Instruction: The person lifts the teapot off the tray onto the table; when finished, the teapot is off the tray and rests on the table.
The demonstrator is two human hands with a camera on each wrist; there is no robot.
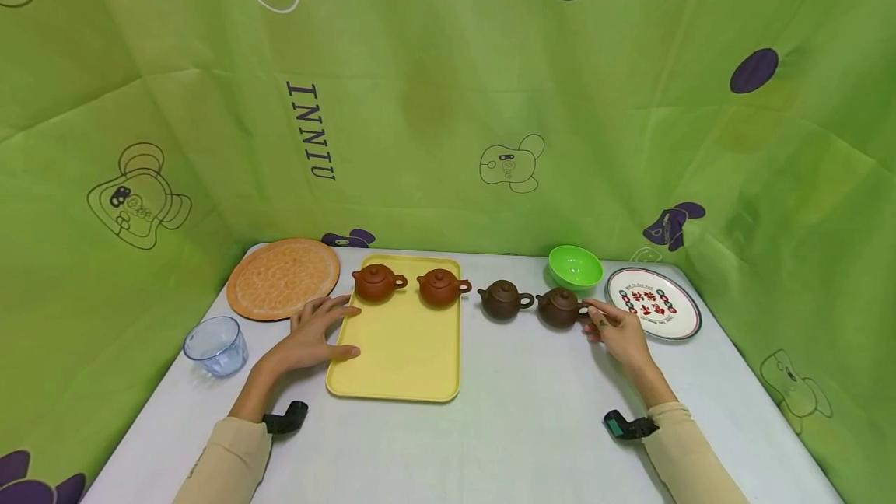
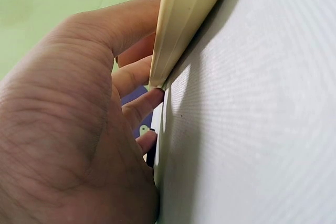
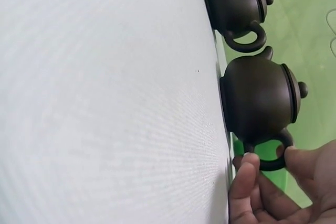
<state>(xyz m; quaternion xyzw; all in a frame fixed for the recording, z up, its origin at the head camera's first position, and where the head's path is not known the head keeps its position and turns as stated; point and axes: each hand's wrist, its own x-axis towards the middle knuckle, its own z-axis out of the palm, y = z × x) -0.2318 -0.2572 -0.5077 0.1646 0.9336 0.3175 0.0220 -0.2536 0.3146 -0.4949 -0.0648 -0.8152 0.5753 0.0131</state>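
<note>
My right hand [image 1: 619,337] pinches the handle of a dark brown teapot [image 1: 558,308] standing on the table; in the right wrist view the thumb and fingers [image 3: 247,179] meet at the handle loop. A second dark brown teapot [image 1: 501,300] stands just left of it. My left hand [image 1: 313,335] rests at the left edge of a yellow tray [image 1: 399,379], thumb and index fingertip reaching over the rim, fingers spread and loosely bent. On the tray's far part sit two reddish-brown teapots, one at the left [image 1: 376,284] and one at the right edge [image 1: 439,288].
A round orange mat [image 1: 283,278] and a clear bluish glass [image 1: 217,347] are at the left. Behind the held teapot stands a green bowl [image 1: 575,267], with a white plate [image 1: 654,303] bearing red characters to its right. Green cloth [image 1: 420,138] hangs behind the white table [image 1: 532,426].
</note>
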